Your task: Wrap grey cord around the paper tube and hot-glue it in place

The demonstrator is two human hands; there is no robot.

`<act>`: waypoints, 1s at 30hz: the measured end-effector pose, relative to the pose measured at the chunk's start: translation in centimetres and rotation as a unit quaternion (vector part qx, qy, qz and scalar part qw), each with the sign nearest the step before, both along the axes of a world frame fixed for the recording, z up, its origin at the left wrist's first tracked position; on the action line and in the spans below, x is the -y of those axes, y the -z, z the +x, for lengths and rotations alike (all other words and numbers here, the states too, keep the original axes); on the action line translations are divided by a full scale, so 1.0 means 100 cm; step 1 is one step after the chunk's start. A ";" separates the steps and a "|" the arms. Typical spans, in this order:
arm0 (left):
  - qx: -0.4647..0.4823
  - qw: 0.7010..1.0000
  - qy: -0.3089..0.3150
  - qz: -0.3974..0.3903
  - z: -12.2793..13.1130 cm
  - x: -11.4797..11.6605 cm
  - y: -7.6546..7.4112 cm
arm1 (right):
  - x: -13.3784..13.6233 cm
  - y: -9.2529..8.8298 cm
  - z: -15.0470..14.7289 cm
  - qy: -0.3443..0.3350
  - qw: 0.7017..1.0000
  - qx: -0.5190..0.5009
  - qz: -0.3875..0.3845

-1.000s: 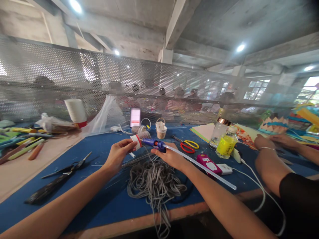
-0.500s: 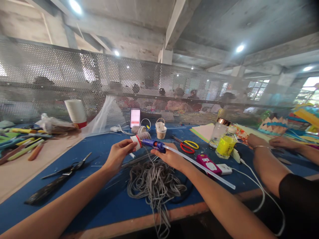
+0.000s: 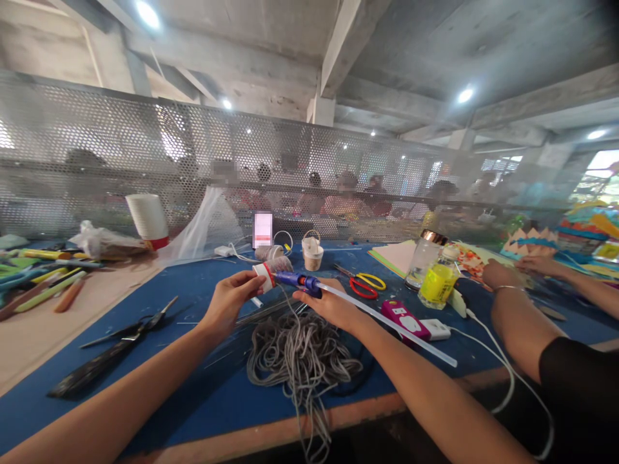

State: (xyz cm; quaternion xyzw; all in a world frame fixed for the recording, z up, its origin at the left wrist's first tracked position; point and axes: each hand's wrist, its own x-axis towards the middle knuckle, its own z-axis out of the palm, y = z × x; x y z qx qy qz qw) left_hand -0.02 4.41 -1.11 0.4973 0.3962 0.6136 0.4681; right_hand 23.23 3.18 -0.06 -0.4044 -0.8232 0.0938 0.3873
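Observation:
Between the fingers of my left hand (image 3: 231, 298) is a white paper cup (image 3: 264, 277) with a red rim, tipped on its side. Grey cord (image 3: 279, 263) shows against the cup's far side. My right hand (image 3: 333, 301) is closed around a blue glue gun (image 3: 294, 279), its nozzle at the cup's rim. A long translucent glue stick (image 3: 387, 319) sticks out of the gun's back, over my right forearm. Below both hands lies a loose heap of grey cord (image 3: 302, 354); one strand runs up toward the cup, and some loops hang over the table's front edge.
Black scissors (image 3: 130, 332) lie at left, red-and-yellow scissors (image 3: 367, 283) at right. Behind stand a small basket (image 3: 312, 251), a phone (image 3: 262, 229) and stacked paper cups (image 3: 146, 218). Rightward are a yellow-labelled bottle (image 3: 438, 283), a pink power strip (image 3: 405, 318) and a co-worker's arms (image 3: 522, 322).
My hands, the cup and the glue gun hold almost the same position. At the right, the co-worker's farther hand has shifted slightly.

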 end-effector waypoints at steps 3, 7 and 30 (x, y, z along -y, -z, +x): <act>0.011 1.000 -0.003 -0.006 0.000 0.000 -0.001 | 0.000 0.000 0.000 -0.003 1.000 0.000 0.003; 0.020 1.000 -0.001 -0.011 0.000 0.001 -0.001 | -0.001 0.001 0.000 -0.005 1.000 0.008 0.006; 0.043 0.999 0.016 -0.002 -0.007 -0.006 0.003 | -0.002 0.001 0.001 0.000 0.999 0.051 -0.005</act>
